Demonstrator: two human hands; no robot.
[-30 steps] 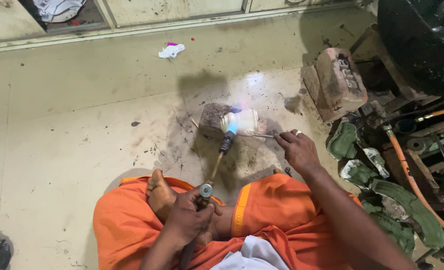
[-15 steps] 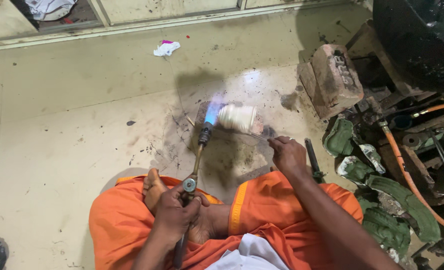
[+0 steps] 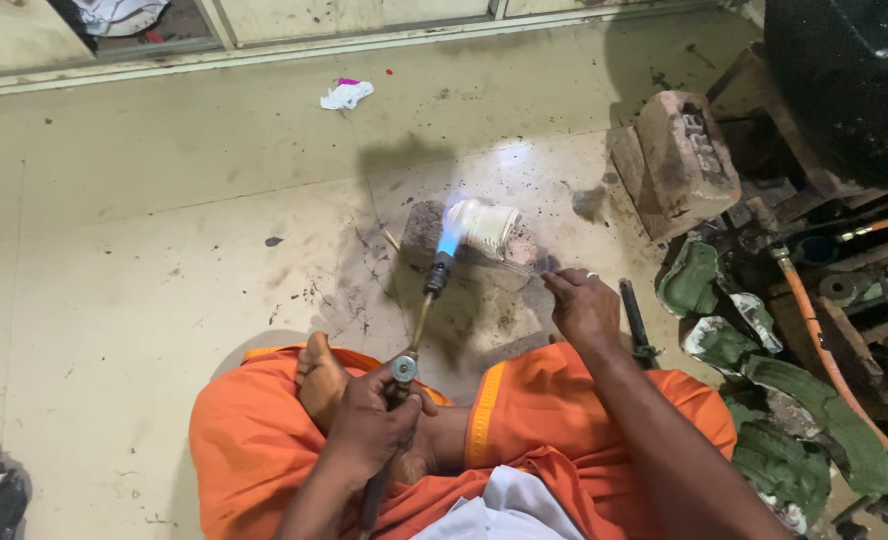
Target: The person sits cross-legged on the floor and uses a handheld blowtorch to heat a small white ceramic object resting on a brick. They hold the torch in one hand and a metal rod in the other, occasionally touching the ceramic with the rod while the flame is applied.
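I sit cross-legged on the floor in an orange cloth. My left hand (image 3: 374,420) grips the handle of a gas torch (image 3: 421,315) by its valve. The torch tip throws a blue flame onto a small whitish cylinder (image 3: 492,228) that rests on a dark brick (image 3: 426,226). My right hand (image 3: 584,305) is pinched on a thin metal rod (image 3: 542,272) that reaches toward the cylinder's near side.
Two reddish bricks (image 3: 676,160) lean together at the right. Green-stained metal scraps (image 3: 764,400), an orange hose (image 3: 826,350) and machine parts crowd the right side. A black rod (image 3: 634,320) lies by my right hand. A crumpled white scrap (image 3: 347,94) lies far off.
The torch flame has swung back from the left of the cylinder onto it. My right hand stays on the thin rod near the cylinder.
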